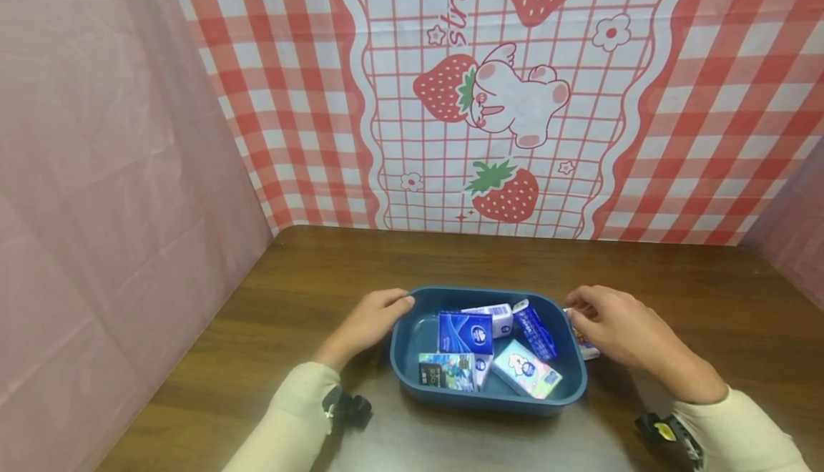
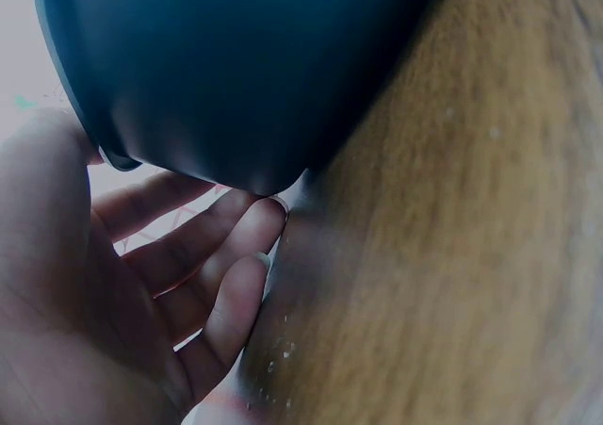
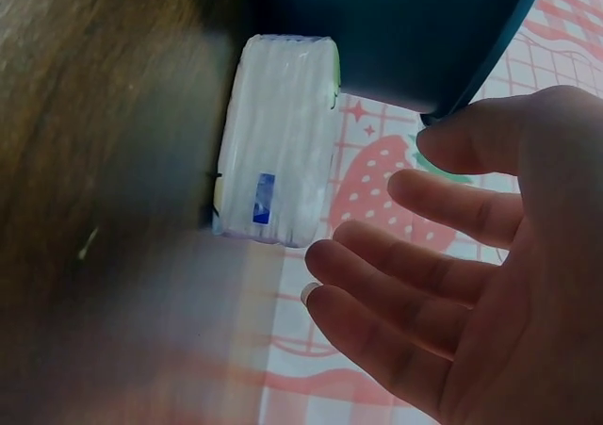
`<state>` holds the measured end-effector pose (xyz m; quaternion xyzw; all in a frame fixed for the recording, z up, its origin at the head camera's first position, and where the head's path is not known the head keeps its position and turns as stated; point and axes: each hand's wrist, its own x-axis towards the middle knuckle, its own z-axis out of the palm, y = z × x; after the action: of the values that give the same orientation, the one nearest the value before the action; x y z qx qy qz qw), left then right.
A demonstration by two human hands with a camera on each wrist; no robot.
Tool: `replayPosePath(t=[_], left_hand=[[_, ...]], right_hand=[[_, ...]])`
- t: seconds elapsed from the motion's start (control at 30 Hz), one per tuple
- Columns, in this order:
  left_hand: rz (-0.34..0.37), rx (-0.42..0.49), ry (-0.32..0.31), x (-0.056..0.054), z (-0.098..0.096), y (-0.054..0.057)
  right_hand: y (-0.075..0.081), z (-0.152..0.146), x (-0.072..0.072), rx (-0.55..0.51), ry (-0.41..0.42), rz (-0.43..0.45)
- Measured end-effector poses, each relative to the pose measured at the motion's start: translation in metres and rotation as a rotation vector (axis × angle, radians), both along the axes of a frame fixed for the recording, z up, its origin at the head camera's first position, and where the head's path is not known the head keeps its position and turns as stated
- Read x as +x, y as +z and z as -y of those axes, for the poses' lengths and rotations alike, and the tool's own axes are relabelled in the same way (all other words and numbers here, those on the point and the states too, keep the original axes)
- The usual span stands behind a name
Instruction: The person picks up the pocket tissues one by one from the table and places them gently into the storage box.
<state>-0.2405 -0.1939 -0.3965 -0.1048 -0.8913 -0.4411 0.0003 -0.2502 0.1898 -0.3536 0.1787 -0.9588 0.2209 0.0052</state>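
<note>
A blue plastic basin (image 1: 489, 402) stands on the table with several small tissue packs in it. Among these are a blue pack (image 1: 466, 332), a pastel pack (image 1: 528, 370), a slim dark blue pack (image 1: 536, 330) and a floral pack (image 1: 448, 372). My left hand (image 1: 370, 322) holds the basin's left end, thumb at the rim and fingers against the outside. At the other end my right hand (image 1: 621, 325) has its thumb by the rim, fingers loosely spread. Below those fingers, outside the basin, another tissue pack (image 3: 278, 142) lies close to the wall.
The brown wooden table (image 1: 347, 257) runs back to a red-and-white checked cloth (image 1: 296, 93) with strawberries, hanging upright behind it. A pale pink curtain (image 1: 116, 171) hangs along the left side. Each wrist wears a dark strapped device (image 1: 347, 407).
</note>
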Motion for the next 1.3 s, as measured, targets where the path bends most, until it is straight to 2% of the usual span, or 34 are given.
replayPosePath(t=[0.27,0.63,0.83,1.3], left_hand=[[-0.004,-0.003,0.004,0.0,0.0001,-0.0005],[0.0,0.005,0.005,-0.0001,-0.0001,-0.0007],[-0.001,0.003,0.006,-0.0004,-0.0001,-0.0013],[0.008,-0.002,0.005,-0.0003,0.0,-0.0012]], right_hand=[[-0.0011,-0.0013,-0.0014,-0.001,0.007,0.028],[-0.0048,-0.0046,-0.0022,0.039,0.065,0.045],[-0.0058,-0.0046,-0.003,0.034,0.06,0.062],[-0.0085,-0.0047,-0.0044,0.047,0.046,0.008]])
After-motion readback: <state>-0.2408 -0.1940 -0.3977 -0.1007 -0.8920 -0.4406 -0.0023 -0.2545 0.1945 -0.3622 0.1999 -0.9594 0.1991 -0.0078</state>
